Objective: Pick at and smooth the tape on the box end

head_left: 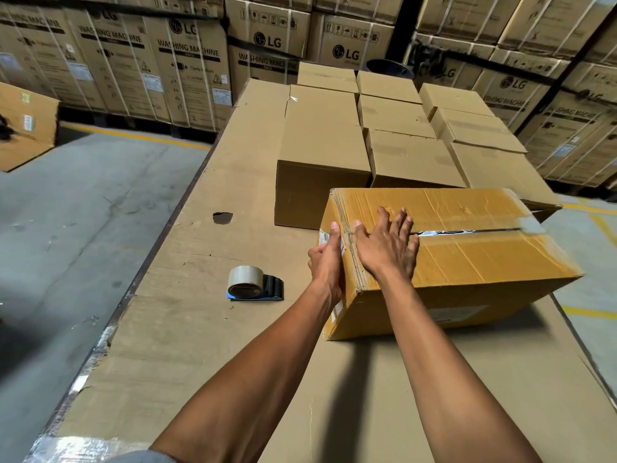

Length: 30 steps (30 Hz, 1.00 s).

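Box (467, 262) lies under right hand (387, 248), left hand (329, 259) gripping its end.

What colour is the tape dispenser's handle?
Black, on a blue base, seen in the head view: tape dispenser.

Even, moderately bright indoor light from overhead, no hard hotspots. Soft shadows fall toward the camera under the forearms and beside the yellow box (467, 262) on the worktop (187, 329). Glare on the tape strip (467, 231) along the box seam and on plastic wrap at the lower left edge. Wide-angle bowing bends the stacked cartons (187, 61) at the edges. Centre sharp; corners and far background slightly soft.
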Available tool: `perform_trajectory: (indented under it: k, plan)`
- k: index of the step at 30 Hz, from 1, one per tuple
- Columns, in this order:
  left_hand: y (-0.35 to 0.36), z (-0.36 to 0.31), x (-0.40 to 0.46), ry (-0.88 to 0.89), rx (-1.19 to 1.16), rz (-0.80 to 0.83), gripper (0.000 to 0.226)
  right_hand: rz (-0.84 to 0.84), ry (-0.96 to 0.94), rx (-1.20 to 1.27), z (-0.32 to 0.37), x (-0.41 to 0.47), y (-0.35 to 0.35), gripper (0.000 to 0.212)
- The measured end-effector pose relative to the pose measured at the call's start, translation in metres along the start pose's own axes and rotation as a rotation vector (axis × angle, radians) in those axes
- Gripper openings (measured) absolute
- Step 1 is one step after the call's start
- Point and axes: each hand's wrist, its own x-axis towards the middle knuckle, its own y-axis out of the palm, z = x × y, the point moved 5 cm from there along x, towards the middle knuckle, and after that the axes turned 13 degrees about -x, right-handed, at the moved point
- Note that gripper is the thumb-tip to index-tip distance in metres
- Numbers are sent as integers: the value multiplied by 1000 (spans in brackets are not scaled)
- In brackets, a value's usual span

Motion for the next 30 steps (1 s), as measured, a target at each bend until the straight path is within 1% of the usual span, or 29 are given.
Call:
perform_trajectory:
  k: [2,3,4,6,7,8,9,11,12,13,14,15,16,17,19,20,21,22,23,25,26,27,28,29,30]
  plan:
    - [-4,7,13,-7,22,-16,115,-24,-10,11,1,0,-1,65]
    - [-4,6,11,-11,45,-16,106,-44,-15,24,2,0,-2,62]
    - [-4,2,3,4,53,-14,87,-62,-16,37,1,0,-3,61]
    - [-5,-8,-16,41,92,-23,37,-81,-12,52,0,0,-4,62]
    - [-7,-9,-17,51,92,-27,24,-82,-7,61,-1,-1,-4,63]
    - [-8,-10,-20,45,80,-14,26,-77,0,67,-2,-1,-4,65]
    - [-7,-11,-22,40,57,24,40,-62,6,67,-2,-2,-5,69]
    - [-5,-5,-19,11,20,77,85,-15,9,45,-2,-4,-4,88]
    - [-5,2,-12,2,10,74,100,0,11,38,-2,-4,-3,96]
    - [-5,8,-3,2,4,73,106,5,13,37,-1,-4,-3,98]
    - [-5,7,-4,-6,4,73,107,4,14,39,-1,-4,-3,95]
    - [-3,1,-11,-11,8,78,102,1,12,41,0,-3,-2,88]
    - [-2,-4,-17,-6,-3,76,91,-2,4,35,1,-2,-2,80]
    - [-1,-10,-25,11,4,71,70,-3,-11,26,2,-2,-2,73]
    - [-5,-16,-30,60,99,11,26,-22,-47,19,3,-1,-2,62]
    - [-8,-17,-33,79,128,-23,15,-35,-58,29,4,-1,-3,60]
    - [-11,-17,-33,92,133,-34,12,-43,-60,50,3,-1,-4,59]
    - [-11,-17,-37,92,102,-15,14,-41,-58,72,2,0,-4,60]
    - [-8,-16,-43,72,39,31,25,-27,-57,83,1,0,-4,64]
    - [-3,-12,-51,22,-63,118,61,28,-70,54,-1,-2,-2,84]
    - [-2,-9,-54,9,-77,141,73,55,-81,33,-2,-4,-2,93]
    - [-1,-7,-57,16,-85,155,82,75,-92,23,-3,-5,-1,97]
    - [-3,-4,-58,29,-87,162,88,86,-104,23,-4,-6,-1,95]
    - [-5,0,-58,37,-101,167,85,91,-117,31,-5,-6,0,90]
    - [-6,2,-59,51,-123,171,70,90,-128,39,-5,-5,-1,83]
